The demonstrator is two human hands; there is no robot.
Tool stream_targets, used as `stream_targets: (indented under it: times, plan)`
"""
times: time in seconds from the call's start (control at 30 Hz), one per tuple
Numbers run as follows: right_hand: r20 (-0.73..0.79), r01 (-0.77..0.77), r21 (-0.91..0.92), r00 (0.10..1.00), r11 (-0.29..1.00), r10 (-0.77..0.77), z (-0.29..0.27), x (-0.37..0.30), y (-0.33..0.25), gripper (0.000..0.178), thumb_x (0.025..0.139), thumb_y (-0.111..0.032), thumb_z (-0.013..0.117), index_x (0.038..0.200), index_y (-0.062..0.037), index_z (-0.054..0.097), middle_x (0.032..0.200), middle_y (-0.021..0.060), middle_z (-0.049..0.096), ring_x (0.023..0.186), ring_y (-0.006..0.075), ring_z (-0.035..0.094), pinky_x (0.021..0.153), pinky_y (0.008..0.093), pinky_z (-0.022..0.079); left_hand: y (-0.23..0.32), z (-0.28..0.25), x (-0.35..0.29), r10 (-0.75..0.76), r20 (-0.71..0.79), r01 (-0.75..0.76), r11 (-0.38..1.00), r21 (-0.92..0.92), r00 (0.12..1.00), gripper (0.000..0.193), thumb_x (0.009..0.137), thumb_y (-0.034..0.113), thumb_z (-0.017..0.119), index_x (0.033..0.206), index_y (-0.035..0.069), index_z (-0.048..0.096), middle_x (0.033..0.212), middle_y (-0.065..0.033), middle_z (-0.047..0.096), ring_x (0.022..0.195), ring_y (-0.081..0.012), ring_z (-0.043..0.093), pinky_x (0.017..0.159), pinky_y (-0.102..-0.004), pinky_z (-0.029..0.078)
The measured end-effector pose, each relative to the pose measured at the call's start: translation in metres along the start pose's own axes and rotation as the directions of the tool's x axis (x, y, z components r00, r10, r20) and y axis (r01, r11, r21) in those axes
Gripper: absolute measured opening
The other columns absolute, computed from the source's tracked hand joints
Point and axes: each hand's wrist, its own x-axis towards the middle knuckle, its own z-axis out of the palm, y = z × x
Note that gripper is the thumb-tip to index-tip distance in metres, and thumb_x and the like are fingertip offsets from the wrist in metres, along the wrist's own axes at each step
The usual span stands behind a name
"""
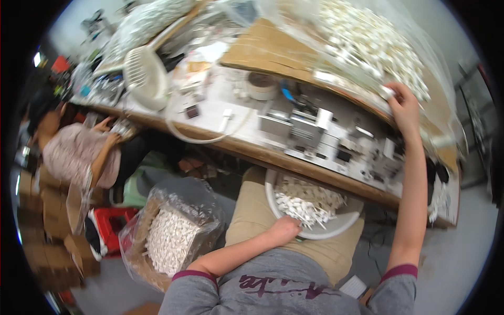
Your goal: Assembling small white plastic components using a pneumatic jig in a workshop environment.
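Note:
My right hand [405, 107] reaches up over the bench's right part, thumb and fingers closed on a small white piece [387, 92]. It is beside a clear plastic bag holding a heap of small white plastic parts [373, 39]. On my lap rests a round white basin [344, 229], partly under the bench edge. Inside it lie loose white stick-like parts [310, 212]. At the basin's near rim is my left hand [285, 230], its fingers curled; whatever they hold is hidden. Below my right hand, on the bench, stands a metal fixture [310, 128] with blocks and clamps.
A cardboard sheet [262, 50] lies beneath the bag. On the bench are a white fan-like housing [144, 79] and a roll of tape [261, 86]. A plastic-lined box of white parts [170, 239] and a red stool [113, 228] stand left. Another person [79, 152] sits at far left.

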Motion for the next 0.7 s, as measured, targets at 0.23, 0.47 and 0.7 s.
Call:
stream_targets:
  times: [0.23, 0.47, 0.7]
  plan:
    - [-0.048, -0.11, 0.022, 0.993, 0.994, 0.111, -0.009, 0.005, 0.059, 0.027, 0.092, -0.014, 0.06, 0.117, -0.0036, 0.063, 0.075, -0.0027, 0.051, 0.068, 0.0059, 0.044, 0.062, 0.0215, 0.037, -0.005, 0.024, 0.0, 0.001, -0.042, 0.001, 0.999, 0.033, 0.999, 0.013, 0.074, 0.015, 0.06, 0.07, 0.004, 0.066, 0.075, -0.0116, 0.059, 0.075, -0.0309, 0.062, 0.07, -0.0421, 0.051]
    - [-0.104, -0.102, 0.154, 0.987, 0.983, 0.119, -0.007, 0.007, 0.055, 0.034, 0.098, -0.031, 0.058, 0.118, -0.0042, 0.063, 0.093, -0.0011, 0.067, 0.066, 0.0039, 0.043, 0.059, 0.0205, 0.037, -0.004, 0.031, 0.003, 0.006, -0.084, 0.002, 0.996, 0.085, 0.996, 0.014, 0.071, 0.016, 0.061, 0.064, 0.004, 0.064, 0.074, -0.0088, 0.058, 0.074, -0.0279, 0.063, 0.069, -0.0401, 0.051]
    - [-0.143, -0.057, 0.285, 0.984, 0.957, 0.102, -0.004, 0.009, 0.062, 0.033, 0.1, -0.027, 0.054, 0.119, -0.0025, 0.062, 0.11, 0.0002, 0.066, 0.065, 0.0019, 0.041, 0.058, 0.0183, 0.037, -0.009, 0.034, 0.004, 0.015, -0.019, -0.014, 0.997, 0.077, 1.0, 0.014, 0.069, 0.019, 0.067, 0.069, 0.005, 0.065, 0.076, -0.009, 0.06, 0.078, -0.0281, 0.063, 0.07, -0.0398, 0.05]
